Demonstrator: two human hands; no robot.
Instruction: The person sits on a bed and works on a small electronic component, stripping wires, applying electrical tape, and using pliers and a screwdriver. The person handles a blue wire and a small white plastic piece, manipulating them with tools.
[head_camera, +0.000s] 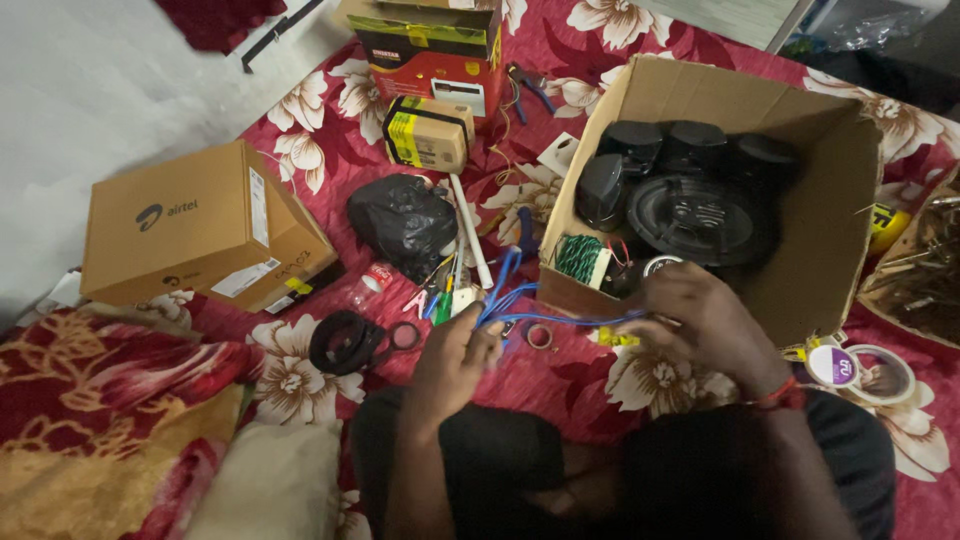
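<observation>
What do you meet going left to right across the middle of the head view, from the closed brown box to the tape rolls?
Closed brown cardboard box → black plastic bag → left hand holding blue wire → right hand → open cardboard box of black speakers → tape rolls.

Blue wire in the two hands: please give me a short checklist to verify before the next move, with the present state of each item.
1. Blue wire held by both hands: ok, it stretches from the left hand to the right hand.
2. Loops at the left hand free of tangles: cannot tell, they overlap.
3. Wire clear of the cardboard box: not ok, it runs along the front edge of the box.
4. Small tools on the cloth away from the wire: not ok, they lie just beside the loops.
5. Tape rolls out of the way: ok, beside the right wrist.
</observation>
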